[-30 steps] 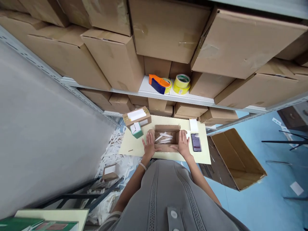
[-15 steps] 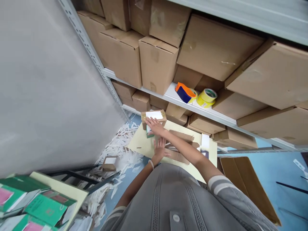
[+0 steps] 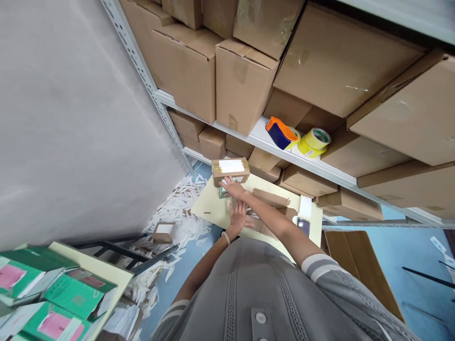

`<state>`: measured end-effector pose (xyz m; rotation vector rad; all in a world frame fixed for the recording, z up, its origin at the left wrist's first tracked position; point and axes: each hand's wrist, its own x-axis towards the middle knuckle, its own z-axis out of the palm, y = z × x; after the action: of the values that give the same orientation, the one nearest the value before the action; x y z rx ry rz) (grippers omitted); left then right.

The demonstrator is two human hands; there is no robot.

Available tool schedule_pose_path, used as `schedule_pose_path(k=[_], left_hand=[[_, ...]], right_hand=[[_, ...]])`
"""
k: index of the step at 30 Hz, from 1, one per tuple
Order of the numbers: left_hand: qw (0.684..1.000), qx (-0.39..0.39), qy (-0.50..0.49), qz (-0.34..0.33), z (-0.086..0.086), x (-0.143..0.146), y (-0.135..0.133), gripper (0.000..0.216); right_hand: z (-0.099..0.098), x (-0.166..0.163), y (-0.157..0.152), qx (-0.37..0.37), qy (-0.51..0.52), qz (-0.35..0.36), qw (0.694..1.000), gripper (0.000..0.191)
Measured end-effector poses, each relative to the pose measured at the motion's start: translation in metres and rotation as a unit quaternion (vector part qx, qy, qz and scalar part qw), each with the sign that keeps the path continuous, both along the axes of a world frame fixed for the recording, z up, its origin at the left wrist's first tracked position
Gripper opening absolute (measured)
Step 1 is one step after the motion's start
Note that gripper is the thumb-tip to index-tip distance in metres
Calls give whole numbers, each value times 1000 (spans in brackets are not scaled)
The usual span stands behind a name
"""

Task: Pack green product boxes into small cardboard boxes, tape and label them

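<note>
Cream board tops the table (image 3: 208, 204), where the left hand (image 3: 239, 219) rests with fingers spread, gripping nothing, at the left end of a brown carton (image 3: 272, 197) not yet closed. Farther, the right hand (image 3: 232, 188) covers part of a small green box (image 3: 222, 193), outside the carton; whether its extended fingers grip, I cannot tell. Beyond, one parcel (image 3: 231, 166) appears already taped and labelled; a tape dispenser (image 3: 280, 135) sits shelved

Person's right arm (image 3: 275, 222) crosses leftward before the torso (image 3: 254, 293) | right hand (image 3: 232, 188) outstretched, back upward | left hand (image 3: 239, 218) lies nearer, fingers spread
</note>
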<state>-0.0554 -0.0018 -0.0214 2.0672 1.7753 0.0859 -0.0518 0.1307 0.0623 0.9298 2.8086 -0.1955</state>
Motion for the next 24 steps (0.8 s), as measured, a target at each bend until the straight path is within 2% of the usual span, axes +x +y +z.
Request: schedule_pose_path(k=[4,7,11,14,17,20,24], left_hand=[[1000,2,9,-3,3,0,0,104],[1000,-6,23,-9,6,0,1,104],[998,-34,55,-7,12,2,4,111],[996,-59,71,-7,15,3,7,115],[994,-78,77,-14,15,3,9,114],[994,-78,74,-13,15,2,9,114],[996,-65,59,-12,17,1,8,112]], right_hand=[[9,19,-4,-12,51,-28,998,46],[29,45,-13,-19,137,-81,987,47],[67,96,-35,-24,288,-181,940,49],[87,142,-59,-8,369,-250,895,48],[90,188,-85,16,413,-304,858,44],[82,223,-109,20,425,-342,838,41],[70,244,-128,-11,399,-367,840,40]])
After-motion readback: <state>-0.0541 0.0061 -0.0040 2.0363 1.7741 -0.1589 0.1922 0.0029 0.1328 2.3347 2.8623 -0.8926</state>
